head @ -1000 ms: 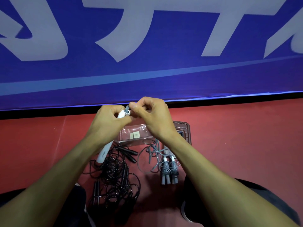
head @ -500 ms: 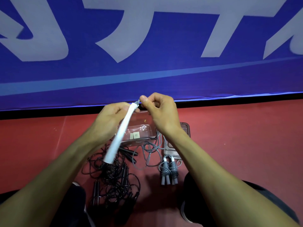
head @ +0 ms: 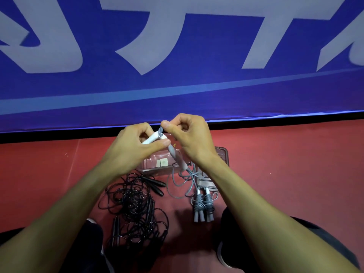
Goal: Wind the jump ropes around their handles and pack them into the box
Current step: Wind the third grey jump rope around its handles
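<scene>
My left hand [head: 132, 148] grips a white jump-rope handle [head: 152, 137] above the floor. My right hand [head: 190, 134] pinches the grey rope end [head: 161, 130] at the top of that handle. A second grey-and-white handle [head: 178, 160] hangs below my hands, and its grey rope [head: 177, 186] loops loosely onto the floor. A clear plastic box [head: 151, 168] lies under my hands. Two grey ropes wound on their handles [head: 202, 205] lie in front of it. A tangle of black ropes [head: 134, 203] with black handles lies to the left.
The floor is red [head: 285, 174]. A blue banner with pale lettering [head: 177, 85] runs across the back. A clear lid [head: 223, 156] lies to the right of the box, partly behind my right wrist. My dark-clothed knees [head: 246, 233] frame the ropes at the bottom.
The white handle, which hung down to the left from my left hand, is now turned up short between my hands. A second handle now dangles below them.
</scene>
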The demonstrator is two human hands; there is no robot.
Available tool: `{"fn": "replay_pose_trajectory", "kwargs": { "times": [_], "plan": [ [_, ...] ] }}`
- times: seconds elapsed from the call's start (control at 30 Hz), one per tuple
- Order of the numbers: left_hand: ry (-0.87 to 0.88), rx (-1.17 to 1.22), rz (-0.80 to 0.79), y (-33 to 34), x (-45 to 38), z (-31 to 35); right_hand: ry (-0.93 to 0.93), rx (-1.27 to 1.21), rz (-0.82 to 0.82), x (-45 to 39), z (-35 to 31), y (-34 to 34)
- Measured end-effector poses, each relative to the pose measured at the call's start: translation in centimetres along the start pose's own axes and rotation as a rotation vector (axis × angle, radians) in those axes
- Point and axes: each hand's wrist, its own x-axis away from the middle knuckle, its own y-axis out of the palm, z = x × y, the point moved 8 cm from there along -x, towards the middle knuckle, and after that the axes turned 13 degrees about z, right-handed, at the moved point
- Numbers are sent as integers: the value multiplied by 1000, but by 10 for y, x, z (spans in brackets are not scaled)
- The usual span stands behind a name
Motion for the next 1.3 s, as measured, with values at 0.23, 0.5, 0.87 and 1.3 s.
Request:
{"fn": "replay_pose_trajectory", "kwargs": {
  "times": [0.23,0.5,0.87,1.3],
  "plan": [
    [-39,128,-9,2,3,2,24,-122,-90,5,-3,11],
    [-24,125,-91,15,4,-2,19,-138,-65,3,-2,7],
    [206,-191,-142,31,19,14,186,-108,-55,9,24,17],
    [278,-544,6,23,15,4,26,189,-166,25,12,26]
  ]
}}
